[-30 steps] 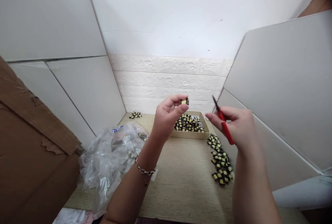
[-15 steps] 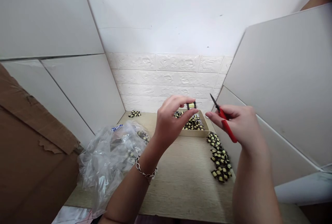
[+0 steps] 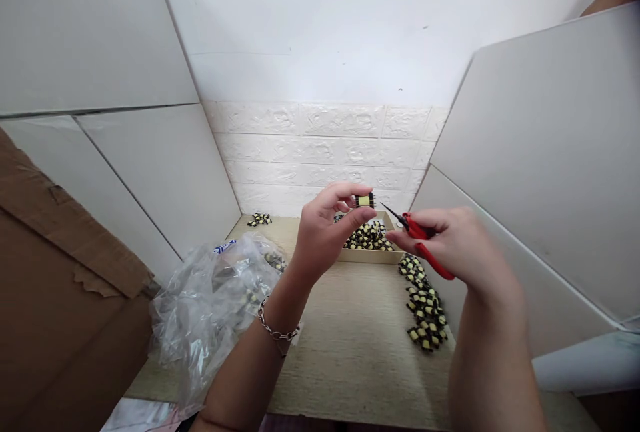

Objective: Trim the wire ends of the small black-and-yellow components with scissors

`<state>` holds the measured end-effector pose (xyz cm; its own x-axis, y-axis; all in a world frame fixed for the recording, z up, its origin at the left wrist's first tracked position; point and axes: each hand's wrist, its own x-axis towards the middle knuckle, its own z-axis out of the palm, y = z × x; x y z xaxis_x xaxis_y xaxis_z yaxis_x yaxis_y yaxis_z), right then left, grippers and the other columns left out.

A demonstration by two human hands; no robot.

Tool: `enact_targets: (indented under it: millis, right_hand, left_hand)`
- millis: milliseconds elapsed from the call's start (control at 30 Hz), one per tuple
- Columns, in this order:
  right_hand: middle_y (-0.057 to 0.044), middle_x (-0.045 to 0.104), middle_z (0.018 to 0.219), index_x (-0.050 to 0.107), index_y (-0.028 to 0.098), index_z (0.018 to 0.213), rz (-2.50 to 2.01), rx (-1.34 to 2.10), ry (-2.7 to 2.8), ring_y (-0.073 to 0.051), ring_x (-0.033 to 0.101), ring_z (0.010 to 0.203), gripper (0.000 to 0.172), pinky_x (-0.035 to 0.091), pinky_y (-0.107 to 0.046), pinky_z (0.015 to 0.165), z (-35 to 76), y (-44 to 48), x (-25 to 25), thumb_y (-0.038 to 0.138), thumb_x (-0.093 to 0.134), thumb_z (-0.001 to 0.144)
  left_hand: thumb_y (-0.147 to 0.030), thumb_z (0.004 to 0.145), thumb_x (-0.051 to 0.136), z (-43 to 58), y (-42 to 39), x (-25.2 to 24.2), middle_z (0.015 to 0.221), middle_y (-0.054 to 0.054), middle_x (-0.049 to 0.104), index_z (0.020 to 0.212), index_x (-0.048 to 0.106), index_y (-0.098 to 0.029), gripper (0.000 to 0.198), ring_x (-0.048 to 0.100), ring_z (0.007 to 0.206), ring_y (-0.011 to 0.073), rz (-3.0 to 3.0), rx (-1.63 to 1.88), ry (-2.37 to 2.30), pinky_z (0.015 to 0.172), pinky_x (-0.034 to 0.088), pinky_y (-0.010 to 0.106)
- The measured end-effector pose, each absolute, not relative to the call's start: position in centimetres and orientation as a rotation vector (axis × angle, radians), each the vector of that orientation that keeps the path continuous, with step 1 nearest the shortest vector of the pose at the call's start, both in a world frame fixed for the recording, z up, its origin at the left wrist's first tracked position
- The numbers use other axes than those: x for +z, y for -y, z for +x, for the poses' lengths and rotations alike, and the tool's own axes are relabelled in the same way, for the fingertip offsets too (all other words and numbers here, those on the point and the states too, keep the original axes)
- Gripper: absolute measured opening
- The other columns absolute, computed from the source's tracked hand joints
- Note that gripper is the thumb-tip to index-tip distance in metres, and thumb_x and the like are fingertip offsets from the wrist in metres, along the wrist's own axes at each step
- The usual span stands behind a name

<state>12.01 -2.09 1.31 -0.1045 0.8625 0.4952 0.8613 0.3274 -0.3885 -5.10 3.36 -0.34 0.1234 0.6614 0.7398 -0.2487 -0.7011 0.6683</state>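
Observation:
Between thumb and forefinger, my left hand (image 3: 327, 227) pinches a small transformer (image 3: 366, 201), a black bobbin with a yellow-wrapped middle and metal pins at its sides. My right hand (image 3: 457, 242) is closed around red-handled pliers (image 3: 431, 260), whose thin dark tip points left at the transformer's pins. A small gap shows between tip and pins. Whether the jaws are parted is too fine to tell. Behind and below my left hand stands a shallow box (image 3: 367, 256) holding many more such transformers (image 3: 373, 237), partly hidden by that hand.
Rows of transformers (image 3: 425, 305) lie along the table's right side, beside a white panel (image 3: 540, 219). A crumpled clear plastic bag (image 3: 210, 312) covers the left of the table (image 3: 350, 352). A small cluster of transformers (image 3: 259, 219) sits at the back left. Cardboard (image 3: 60, 272) stands far left.
The pliers have swung from pointing steeply up to a flatter angle, and their tip has come left, close to the transformer. My left hand has shifted slightly left with the transformer.

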Motion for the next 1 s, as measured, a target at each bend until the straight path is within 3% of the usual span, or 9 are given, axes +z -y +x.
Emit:
enact_targets:
  millis: [1000]
  right_hand:
    - [0.005, 0.027, 0.044, 0.030, 0.017, 0.047, -1.530, -0.026, 1.914, -0.006, 0.026, 0.043, 0.046, 0.021, -0.019, 0.039, 11.80, 1.93, 1.02, 0.046, 0.058, 0.070]
  left_hand:
    - [-0.021, 0.066, 0.069, -4.85, -3.49, -0.53, 0.078, -0.001, 0.057, 0.086, 0.066, -0.025, 0.020, 0.046, 0.064, 0.0043, 1.537, 1.489, -0.323, 0.055, 0.039, 0.016]
